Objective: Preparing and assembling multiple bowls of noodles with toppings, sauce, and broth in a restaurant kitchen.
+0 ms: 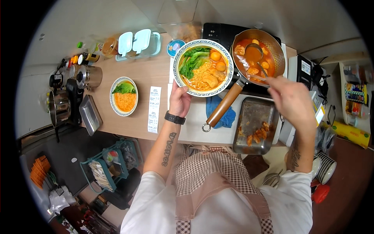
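My left hand (180, 102) grips the lower edge of a patterned bowl (176, 70), tilted slightly toward me. In it lie noodles (199, 77), green leafy vegetables (193, 62), two round orange balls and golden fried-looking pieces in broth. To its right, my right hand (293, 99) is closed around the handle of a ladle (254, 52). The ladle's cup dips into a saucepan (277, 43) of red-orange soup with several balls and chunks. The pan's wooden handle (226, 104) points toward me, just right of the bowl.
A second noodle bowl (112, 99) stands left, beside a paper receipt (154, 111). A metal tray (238, 132) with fried pieces sits below the pan, near a blue cloth (216, 111). Light-blue lidded containers (142, 41), jars and a metal pot (93, 76) line the back left.
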